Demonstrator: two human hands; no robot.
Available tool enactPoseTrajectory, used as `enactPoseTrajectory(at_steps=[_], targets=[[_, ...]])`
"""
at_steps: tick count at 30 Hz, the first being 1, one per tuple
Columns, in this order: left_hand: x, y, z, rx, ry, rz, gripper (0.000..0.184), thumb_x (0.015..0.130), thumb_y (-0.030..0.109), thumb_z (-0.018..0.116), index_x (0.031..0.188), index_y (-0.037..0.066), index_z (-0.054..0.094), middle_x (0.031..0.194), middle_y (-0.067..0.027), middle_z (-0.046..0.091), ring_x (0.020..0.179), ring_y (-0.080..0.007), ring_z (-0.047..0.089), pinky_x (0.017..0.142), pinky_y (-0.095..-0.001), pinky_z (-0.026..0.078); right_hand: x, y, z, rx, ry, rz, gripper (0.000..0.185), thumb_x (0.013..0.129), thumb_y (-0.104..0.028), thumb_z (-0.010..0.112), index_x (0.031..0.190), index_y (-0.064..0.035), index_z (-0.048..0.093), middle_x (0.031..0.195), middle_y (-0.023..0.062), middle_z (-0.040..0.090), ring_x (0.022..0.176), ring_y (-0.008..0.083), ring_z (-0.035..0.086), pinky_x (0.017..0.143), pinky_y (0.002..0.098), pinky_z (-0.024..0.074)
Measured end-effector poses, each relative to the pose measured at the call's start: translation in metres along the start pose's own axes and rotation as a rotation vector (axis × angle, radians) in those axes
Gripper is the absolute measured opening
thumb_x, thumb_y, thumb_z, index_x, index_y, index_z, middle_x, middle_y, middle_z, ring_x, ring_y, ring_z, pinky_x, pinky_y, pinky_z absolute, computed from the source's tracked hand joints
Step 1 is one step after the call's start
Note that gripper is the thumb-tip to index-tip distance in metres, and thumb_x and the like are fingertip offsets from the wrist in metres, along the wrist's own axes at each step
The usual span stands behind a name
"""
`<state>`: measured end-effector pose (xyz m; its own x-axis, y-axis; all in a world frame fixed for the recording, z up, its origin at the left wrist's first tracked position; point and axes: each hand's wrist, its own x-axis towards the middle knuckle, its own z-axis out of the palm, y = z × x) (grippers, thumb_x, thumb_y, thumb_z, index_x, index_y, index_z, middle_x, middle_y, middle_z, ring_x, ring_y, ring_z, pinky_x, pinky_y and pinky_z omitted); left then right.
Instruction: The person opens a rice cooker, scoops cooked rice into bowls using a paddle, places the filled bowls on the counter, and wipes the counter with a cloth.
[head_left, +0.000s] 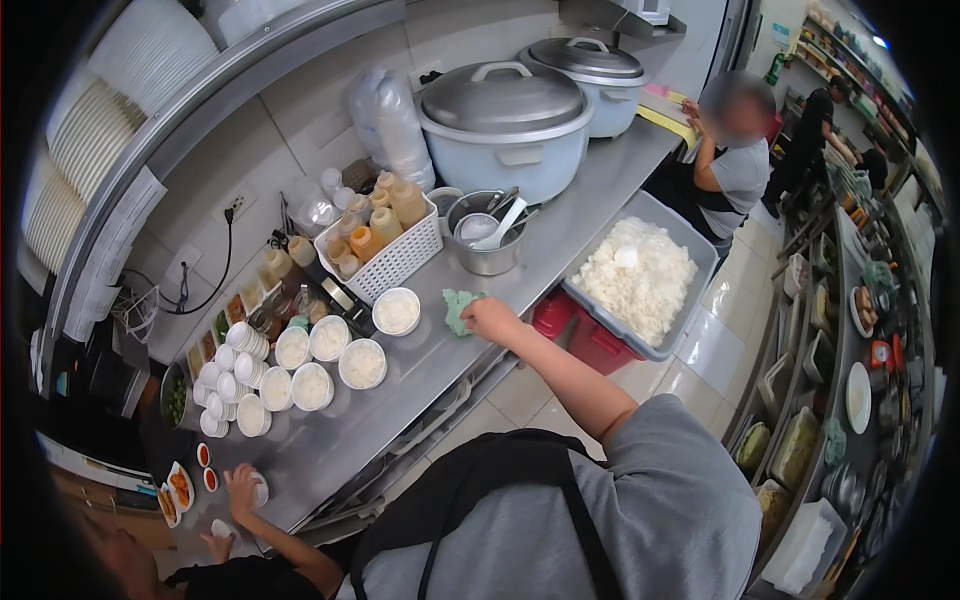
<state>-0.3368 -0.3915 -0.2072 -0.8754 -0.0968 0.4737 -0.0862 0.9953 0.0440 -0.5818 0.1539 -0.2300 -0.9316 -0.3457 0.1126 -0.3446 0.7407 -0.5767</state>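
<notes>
Steel counter [428, 366], green cloth [459, 312] — touching right hand [493, 320]

The long silver worktop [425, 375] is made of smooth, softly shining metal. Near its front edge, a matt, wrinkled surface is shown by a crumpled green cloth [460, 311]. Toward its back edge, a white perforated basket [408, 264] is formed of plastic, and a pale-blue round cooker [462, 158] is topped by a gleaming domed metal lid [500, 103].
</notes>
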Motion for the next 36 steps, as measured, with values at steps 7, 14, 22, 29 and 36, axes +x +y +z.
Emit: enactPoseTrajectory(at_steps=[7, 14, 22, 29, 36], targets=[[-0.025, -0.021, -0.041, 0.068, 0.092, -0.189, 0.038, 0.08, 0.016, 0.043, 0.118, 0.009, 0.042, 0.12, -0.007, 0.045, 0.114, -0.0204, 0.039, 0.095, -0.0366, 0.033, 0.009, 0.0, -0.002, -0.001, 0.009, -0.041, 0.019, 0.067, -0.012, 0.06, 0.084, -0.0076, 0.064, 0.081, 0.014, 0.061, 0.077, 0.0309, 0.057, 0.07, 0.0382, 0.0454], [-0.006, -0.015, -0.038, 0.105, 0.006, -0.128, 0.037, 0.081, 0.015, 0.043, 0.117, 0.009, 0.043, 0.12, -0.0076, 0.045, 0.114, -0.0215, 0.039, 0.095, -0.0371, 0.033, 0.007, 0.002, 0.005, -0.048, 0.016, -0.075, 0.018, 0.066, -0.012, 0.059, 0.084, -0.009, 0.064, 0.078, 0.0135, 0.061, 0.075, 0.0303, 0.058, 0.069, 0.038, 0.046], [0.04, 0.006, -0.007, 0.153, -0.161, 0.111, 0.037, 0.081, 0.015, 0.044, 0.117, 0.008, 0.043, 0.119, -0.0083, 0.045, 0.113, -0.0227, 0.039, 0.095, -0.0376, 0.032, 0.004, 0.001, 0.002, 0.026, -0.004, -0.02, 0.019, 0.065, -0.01, 0.058, 0.083, -0.0078, 0.064, 0.079, 0.014, 0.061, 0.075, 0.0306, 0.058, 0.068, 0.0384, 0.0462], [0.094, 0.019, 0.014, 0.25, -0.259, 0.333, 0.036, 0.081, 0.014, 0.044, 0.116, 0.008, 0.044, 0.119, -0.0089, 0.045, 0.113, -0.0237, 0.039, 0.095, -0.0381, 0.032, 0.005, 0.0, 0.002, 0.012, -0.007, -0.029, 0.019, 0.066, -0.01, 0.057, 0.084, -0.0069, 0.063, 0.08, 0.0147, 0.061, 0.075, 0.031, 0.058, 0.068, 0.0379, 0.0463], [0.124, 0.038, 0.032, 0.31, -0.212, 0.459, 0.035, 0.081, 0.014, 0.044, 0.116, 0.008, 0.045, 0.119, -0.0095, 0.045, 0.113, -0.0248, 0.04, 0.095, -0.0385, 0.031, 0.02, 0.005, 0.006, 0.062, 0.024, -0.05, 0.017, 0.068, -0.011, 0.059, 0.084, -0.0073, 0.063, 0.083, 0.0153, 0.06, 0.079, 0.0298, 0.058, 0.072, 0.0375, 0.0453]])
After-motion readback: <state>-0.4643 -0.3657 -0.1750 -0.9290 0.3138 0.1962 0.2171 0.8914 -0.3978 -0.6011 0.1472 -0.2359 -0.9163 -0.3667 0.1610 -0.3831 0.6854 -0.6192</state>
